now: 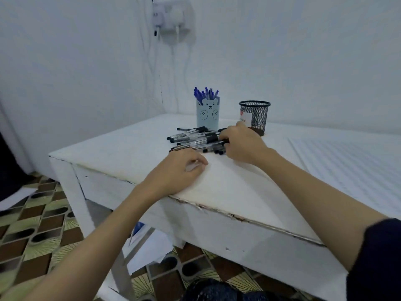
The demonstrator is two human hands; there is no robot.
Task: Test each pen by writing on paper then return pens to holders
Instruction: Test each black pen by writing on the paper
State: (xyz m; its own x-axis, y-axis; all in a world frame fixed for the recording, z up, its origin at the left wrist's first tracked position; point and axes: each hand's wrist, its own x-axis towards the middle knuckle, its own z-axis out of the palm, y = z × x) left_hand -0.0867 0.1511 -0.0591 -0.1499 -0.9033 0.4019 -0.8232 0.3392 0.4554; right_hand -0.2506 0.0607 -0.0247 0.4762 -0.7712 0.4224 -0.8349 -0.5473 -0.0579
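A pile of several black pens [195, 139] lies on the white table [227, 192] in front of the two holders. My right hand [240, 144] is on the pile's right end with its fingers curled round some of the pens. Just below the pile, my left hand [180, 168] rests on the tabletop with fingers loosely curled and nothing in it. A pale blue bear holder [207, 115] stands behind the pile, full of blue pens [205, 93]. To its right stands a black mesh holder [255, 116]; no pens show in it. Lined paper [347, 166] lies at the right.
The table's front edge is chipped and runs diagonally below my hands. A wall socket [173, 20] with hanging cables is on the wall behind. Loose papers [147, 246] lie on the patterned floor under the table.
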